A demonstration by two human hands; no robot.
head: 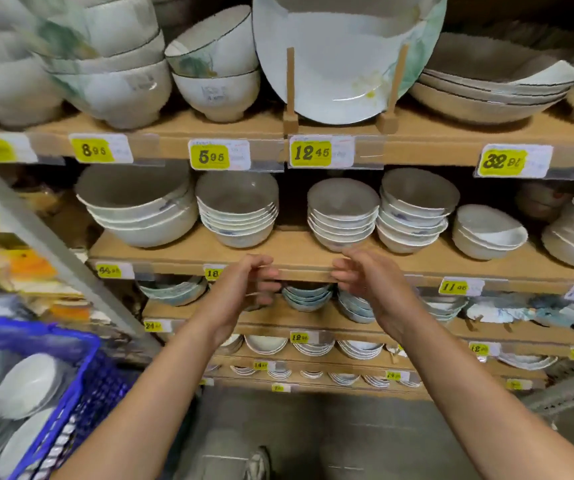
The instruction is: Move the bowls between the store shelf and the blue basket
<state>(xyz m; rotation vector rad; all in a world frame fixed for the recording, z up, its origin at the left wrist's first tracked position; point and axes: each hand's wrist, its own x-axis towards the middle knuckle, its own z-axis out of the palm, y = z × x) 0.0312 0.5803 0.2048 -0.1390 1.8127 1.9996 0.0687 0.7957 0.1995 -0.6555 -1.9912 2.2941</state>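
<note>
Both hands are held empty and loosely cupped, left hand (pixel 245 285) facing right hand (pixel 367 277), before the store shelf (pixel 289 245), seemingly shaped for lifting a stack of bowls (pixel 342 218); more bowls (pixel 26 386) are lodged in the blue basket (pixel 36 332).

The shelf (pixel 181 256) looks like matt brown wood. The bowls (pixel 342 220) are glossy ceramic; the basket (pixel 36 333) is blue plastic.
</note>
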